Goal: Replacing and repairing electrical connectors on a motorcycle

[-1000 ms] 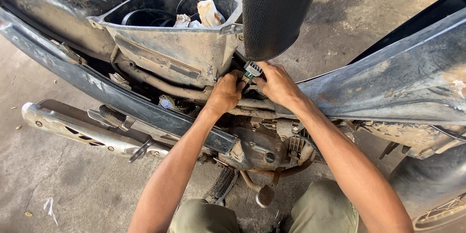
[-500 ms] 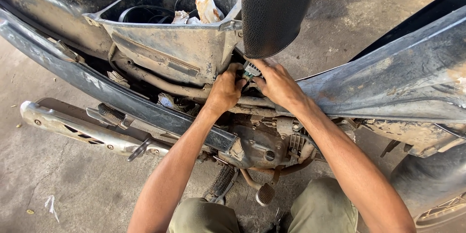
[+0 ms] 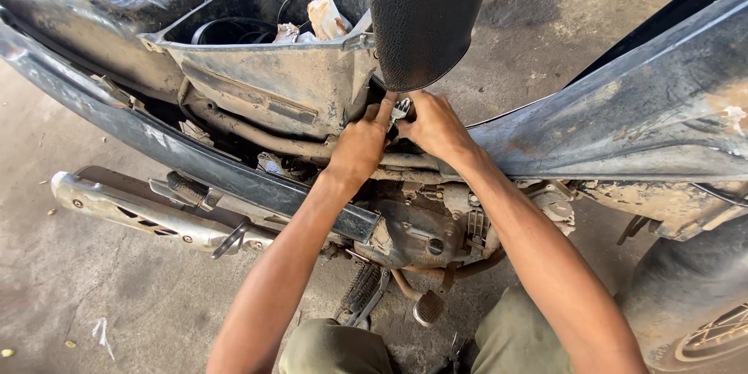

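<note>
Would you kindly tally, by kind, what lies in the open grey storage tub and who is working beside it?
Hands: 2, left hand and right hand
Crumpled white rags in the grey plastic tub: 2
Coiled black cable: 1
Total: 5

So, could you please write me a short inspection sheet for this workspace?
Surface: dusty concrete floor, stained.
Job's things: small metal part under the raised seat, pinched between both hands.
Clutter: rags and a pale bottle in the open storage bin; paper scrap on the floor.
Hands: left hand and right hand meet at the part; grip itself partly hidden.
Cables: dark hose or cable coiled in the bin.
Surroundings: exhaust pipe, engine case, tyre.
</note>
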